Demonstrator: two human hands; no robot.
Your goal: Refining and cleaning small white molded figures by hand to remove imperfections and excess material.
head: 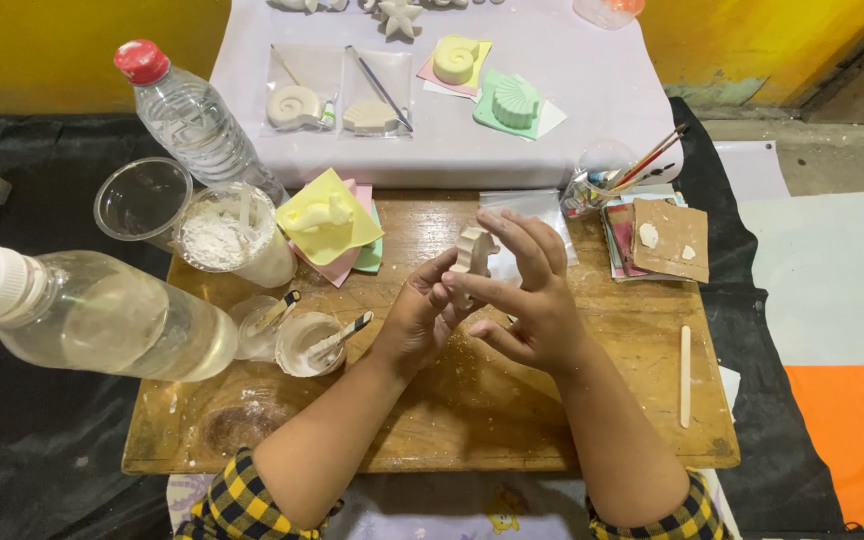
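While both of our hands meet at the centre of the frame, they share one small white plaster figure [472, 252]: the left hand [420, 318] has its fingers closed around the lower part of the figure, and the right hand [532, 300] rests fingertips against its side with the other fingers spread loose, so we cannot call that a full clamp. The figure is held just above the wooden board [472, 400].

We count two clear plastic water bottles: one with a red cap [192, 115] standing at upper left, one with a white cap [92, 315] lying large at the left edge, both holding water. We count two tall clear cups at upper left: one empty cup [140, 200], and one cup of white powder [230, 235] just beside it. Below them sit two small cups [307, 345], each with a stick in it; the right one holds white paste.

On the white cloth [572, 90] at the top we see four plaster casts in a row: two in clear bags [337, 92], one on yellow paper [455, 60], one green shell mould [515, 103]. A yellow paper with a cast [327, 218] lies on the board's upper left. At right, one clear cup holds brushes [642, 162], and one flat wooden stick [685, 375] lies alone on the board.
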